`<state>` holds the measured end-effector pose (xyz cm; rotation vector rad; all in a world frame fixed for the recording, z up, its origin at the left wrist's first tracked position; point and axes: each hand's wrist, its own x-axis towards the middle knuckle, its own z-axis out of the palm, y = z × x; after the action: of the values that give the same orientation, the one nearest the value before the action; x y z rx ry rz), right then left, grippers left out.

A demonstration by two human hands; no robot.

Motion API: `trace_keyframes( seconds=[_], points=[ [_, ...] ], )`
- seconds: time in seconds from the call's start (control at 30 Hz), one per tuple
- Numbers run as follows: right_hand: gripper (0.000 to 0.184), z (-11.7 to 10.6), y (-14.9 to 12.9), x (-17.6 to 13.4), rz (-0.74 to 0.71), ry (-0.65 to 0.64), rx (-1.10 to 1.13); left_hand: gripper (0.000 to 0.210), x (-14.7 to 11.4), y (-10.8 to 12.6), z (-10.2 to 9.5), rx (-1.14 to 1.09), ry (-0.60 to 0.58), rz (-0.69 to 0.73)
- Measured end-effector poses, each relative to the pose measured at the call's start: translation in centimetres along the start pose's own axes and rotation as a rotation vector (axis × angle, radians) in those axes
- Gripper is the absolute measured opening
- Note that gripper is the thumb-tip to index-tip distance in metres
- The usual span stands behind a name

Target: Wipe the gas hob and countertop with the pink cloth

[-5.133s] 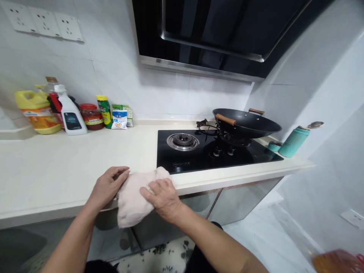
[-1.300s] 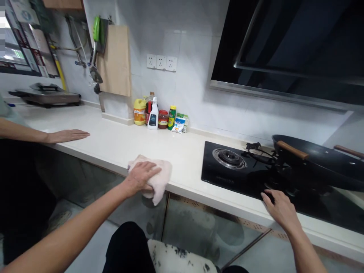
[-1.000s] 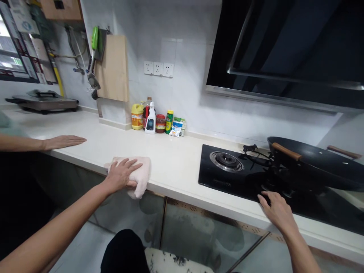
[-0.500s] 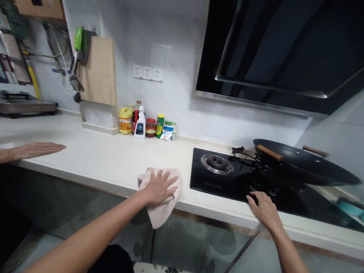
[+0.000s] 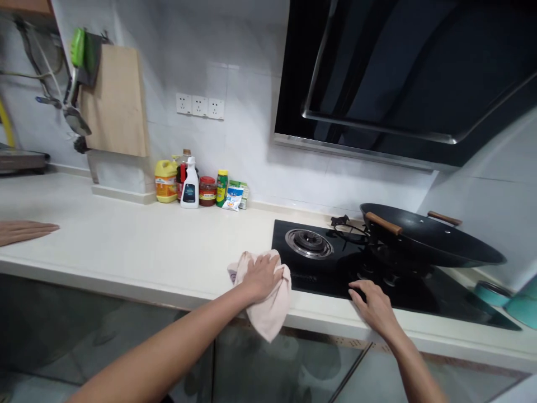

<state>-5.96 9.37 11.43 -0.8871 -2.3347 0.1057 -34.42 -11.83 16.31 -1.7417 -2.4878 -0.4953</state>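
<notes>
One cloth (image 5: 268, 296), one wok (image 5: 432, 243), one cutting board (image 5: 115, 101), two burners (image 5: 309, 243), three wall sockets (image 5: 200, 106), and three hands (image 5: 260, 274) are in view.

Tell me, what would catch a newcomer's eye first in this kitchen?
Probably the left hand pressing a pale pink cloth on the front edge of the white counter, the cloth hanging over the edge just left of the black hob. Next, the big black wok on the hob's far burner, under the dark hood. The right hand rests flat on the hob's near edge.
</notes>
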Motion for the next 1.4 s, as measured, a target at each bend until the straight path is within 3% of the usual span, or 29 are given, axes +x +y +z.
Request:
trace_keyframes(
  seconds=[0.13,0.23,0.3,0.43,0.57,0.67,0.77,0.9,1.07,1.2,1.4],
  points=[
    [0.029,-0.3,-3.4,2.7,-0.153,-0.107,0.167,0.064,2.9,0.6,0.3,0.021,0.046,-0.051],
    [0.027,-0.6,-5.3,6.4,-0.204,-0.106,0.175,0.078,3.5,1.2,1.1,0.050,0.058,-0.050],
    [0.027,-0.7,-5.8,9.5,-0.196,-0.051,0.158,0.083,3.0,1.3,1.6,0.068,0.073,-0.022],
    [0.027,-0.1,-5.7,14.6,-0.126,0.138,0.133,0.066,2.0,1.1,1.6,0.089,0.102,0.101],
    [0.029,1.7,-5.1,16.2,-0.119,0.330,0.122,0.070,4.0,0.4,0.8,0.023,-0.093,0.039],
    [0.029,2.8,-5.3,15.3,-0.184,0.383,0.143,0.078,7.5,-0.3,0.9,0.006,-0.174,-0.052],
    [0.027,3.2,-7.1,13.9,-0.314,0.374,0.177,0.080,12.0,-1.1,1.7,0.050,-0.147,-0.132],
    [0.024,3.4,-10.9,12.7,-0.556,0.262,0.248,0.074,17.8,-2.2,2.8,0.111,-0.108,-0.208],
    [0.021,3.3,-13.7,11.8,-0.736,0.231,0.308,0.072,23.8,-3.9,3.8,0.165,-0.055,-0.264],
    [0.022,2.6,-14.8,11.1,-0.888,0.314,0.296,0.076,28.8,-5.0,4.2,0.195,-0.054,-0.310],
    [0.023,1.9,-15.2,11.0,-0.845,0.561,0.243,0.086,36.4,-3.7,4.9,0.262,-0.117,-0.360]
  ],
)
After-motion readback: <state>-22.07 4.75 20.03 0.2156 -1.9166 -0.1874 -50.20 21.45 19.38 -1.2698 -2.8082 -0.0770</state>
